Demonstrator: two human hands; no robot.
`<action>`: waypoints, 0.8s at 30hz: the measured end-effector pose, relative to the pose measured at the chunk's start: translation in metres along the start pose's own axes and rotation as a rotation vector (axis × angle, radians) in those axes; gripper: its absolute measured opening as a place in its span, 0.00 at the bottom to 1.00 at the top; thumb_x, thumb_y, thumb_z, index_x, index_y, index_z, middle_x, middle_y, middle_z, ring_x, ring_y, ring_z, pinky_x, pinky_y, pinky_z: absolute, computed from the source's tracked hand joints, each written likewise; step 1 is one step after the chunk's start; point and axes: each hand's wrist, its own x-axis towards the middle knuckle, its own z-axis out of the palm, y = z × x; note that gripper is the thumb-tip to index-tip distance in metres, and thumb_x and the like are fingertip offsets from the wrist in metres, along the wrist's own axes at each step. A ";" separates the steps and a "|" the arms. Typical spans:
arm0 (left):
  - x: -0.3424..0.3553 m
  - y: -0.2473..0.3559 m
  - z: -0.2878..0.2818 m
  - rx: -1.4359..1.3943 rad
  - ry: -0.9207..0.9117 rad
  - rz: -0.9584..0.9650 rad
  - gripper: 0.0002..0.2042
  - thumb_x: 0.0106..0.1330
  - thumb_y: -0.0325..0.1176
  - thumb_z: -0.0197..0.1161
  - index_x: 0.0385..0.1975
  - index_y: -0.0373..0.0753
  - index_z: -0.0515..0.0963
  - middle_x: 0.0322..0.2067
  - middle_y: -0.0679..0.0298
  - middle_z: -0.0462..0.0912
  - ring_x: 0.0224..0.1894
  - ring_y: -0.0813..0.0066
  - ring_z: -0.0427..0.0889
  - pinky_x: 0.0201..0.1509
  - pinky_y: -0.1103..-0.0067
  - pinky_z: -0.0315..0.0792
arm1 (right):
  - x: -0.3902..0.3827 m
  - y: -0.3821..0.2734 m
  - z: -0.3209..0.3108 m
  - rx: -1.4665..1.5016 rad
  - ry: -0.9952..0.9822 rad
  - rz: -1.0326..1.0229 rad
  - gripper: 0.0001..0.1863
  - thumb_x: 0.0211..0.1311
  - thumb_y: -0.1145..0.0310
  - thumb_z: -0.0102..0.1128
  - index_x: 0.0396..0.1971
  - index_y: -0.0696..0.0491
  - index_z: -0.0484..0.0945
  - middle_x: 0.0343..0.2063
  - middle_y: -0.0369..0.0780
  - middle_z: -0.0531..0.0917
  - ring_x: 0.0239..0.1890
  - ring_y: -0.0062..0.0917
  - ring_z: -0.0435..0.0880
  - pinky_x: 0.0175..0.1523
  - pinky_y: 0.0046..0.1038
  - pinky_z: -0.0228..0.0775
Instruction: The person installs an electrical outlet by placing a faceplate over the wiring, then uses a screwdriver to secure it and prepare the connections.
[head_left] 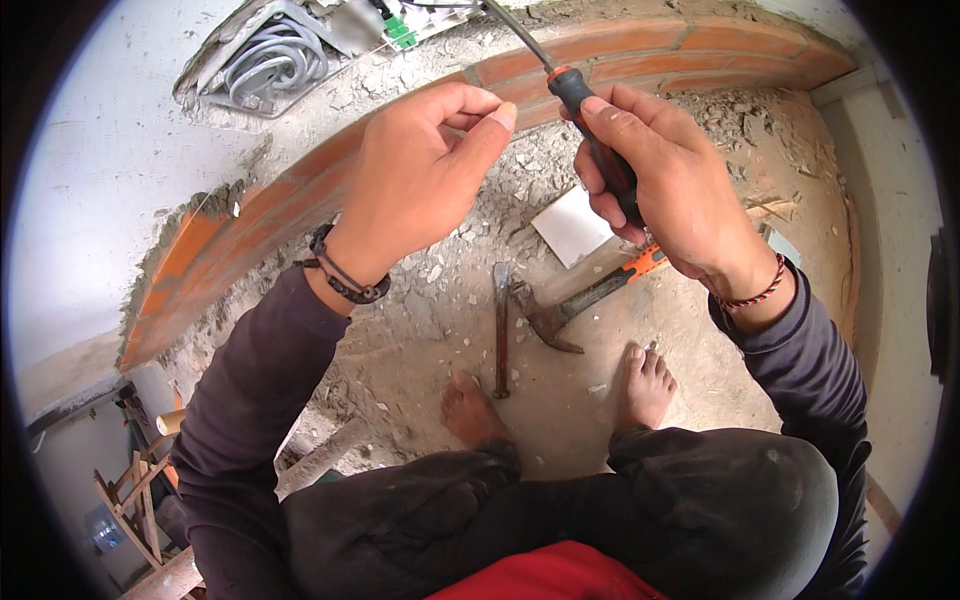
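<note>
My right hand [660,180] grips a screwdriver [582,110] with a black handle and orange collar, its shaft angled up toward an opening in the plastered wall. There, a coiled grey cable [262,75] and a green connector [398,32] show among dark leads. Left of the screwdriver, my left hand [420,170] is closed in a pinch near the wall opening; whatever is between its fingertips is too small to make out. Below both hands, a claw hammer [570,310] with an orange-marked handle lies on the dusty floor beside a rusty metal chisel [502,345].
A curved band of exposed orange brick [730,35] crosses the base of the wall, with plaster rubble along it. A white square piece [565,225] lies behind the hammer. My bare feet stand near the tools. At lower left are wooden pieces [140,500] and a blue plastic bottle [102,528].
</note>
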 end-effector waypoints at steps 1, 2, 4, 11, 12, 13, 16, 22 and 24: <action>0.001 -0.003 0.001 -0.026 -0.019 0.004 0.14 0.74 0.38 0.62 0.46 0.33 0.83 0.33 0.69 0.83 0.34 0.84 0.78 0.40 0.84 0.72 | 0.001 -0.001 0.003 0.003 0.003 0.002 0.14 0.80 0.59 0.45 0.44 0.55 0.73 0.21 0.32 0.75 0.16 0.12 0.69 0.16 0.17 0.55; 0.001 -0.002 0.002 -0.027 -0.030 -0.014 0.15 0.75 0.41 0.61 0.47 0.33 0.82 0.34 0.68 0.84 0.35 0.83 0.79 0.40 0.84 0.72 | 0.001 -0.002 0.004 0.005 0.010 0.004 0.14 0.80 0.59 0.45 0.45 0.55 0.73 0.21 0.32 0.75 0.16 0.12 0.69 0.16 0.17 0.55; 0.002 0.003 0.003 -0.029 -0.054 -0.048 0.19 0.77 0.45 0.58 0.48 0.33 0.82 0.36 0.67 0.84 0.36 0.82 0.79 0.42 0.83 0.72 | 0.002 -0.004 0.007 0.016 0.026 0.008 0.14 0.80 0.59 0.45 0.46 0.55 0.73 0.21 0.32 0.75 0.16 0.12 0.69 0.16 0.17 0.55; 0.005 0.009 0.009 -0.250 -0.111 -0.059 0.26 0.79 0.55 0.51 0.49 0.35 0.82 0.36 0.65 0.84 0.35 0.81 0.80 0.44 0.82 0.74 | 0.001 -0.008 0.020 0.305 0.019 0.069 0.16 0.81 0.57 0.43 0.42 0.55 0.72 0.23 0.33 0.75 0.16 0.13 0.68 0.15 0.17 0.54; 0.005 0.010 0.011 -0.355 -0.111 -0.074 0.26 0.79 0.55 0.51 0.49 0.35 0.82 0.36 0.65 0.84 0.35 0.81 0.80 0.44 0.81 0.74 | 0.001 -0.009 0.023 0.423 0.000 0.096 0.16 0.81 0.57 0.43 0.41 0.55 0.72 0.23 0.33 0.75 0.16 0.13 0.68 0.15 0.17 0.54; 0.005 0.011 0.013 -0.460 -0.110 -0.088 0.26 0.79 0.55 0.51 0.48 0.35 0.82 0.36 0.65 0.84 0.35 0.81 0.80 0.45 0.81 0.74 | 0.002 -0.008 0.024 0.559 -0.053 0.123 0.16 0.80 0.58 0.44 0.40 0.56 0.72 0.23 0.34 0.75 0.16 0.15 0.69 0.15 0.18 0.55; 0.004 0.016 0.013 -0.705 -0.202 -0.117 0.23 0.79 0.54 0.52 0.46 0.37 0.82 0.35 0.67 0.83 0.33 0.81 0.79 0.43 0.80 0.74 | 0.005 -0.005 0.027 0.720 -0.109 0.147 0.16 0.79 0.60 0.46 0.38 0.59 0.72 0.22 0.36 0.76 0.16 0.17 0.71 0.16 0.20 0.57; 0.008 0.026 0.015 -0.849 -0.198 -0.292 0.19 0.78 0.50 0.56 0.40 0.39 0.82 0.31 0.70 0.80 0.29 0.80 0.76 0.38 0.78 0.74 | 0.000 -0.010 0.053 0.109 0.241 -0.027 0.17 0.77 0.59 0.51 0.38 0.61 0.75 0.24 0.36 0.78 0.19 0.15 0.72 0.21 0.19 0.61; 0.011 0.027 0.014 -0.858 -0.182 -0.268 0.18 0.78 0.49 0.56 0.39 0.39 0.82 0.32 0.69 0.81 0.28 0.80 0.76 0.38 0.78 0.74 | -0.001 -0.019 0.058 0.078 0.267 -0.002 0.17 0.77 0.59 0.50 0.35 0.59 0.75 0.25 0.36 0.79 0.19 0.16 0.73 0.21 0.19 0.61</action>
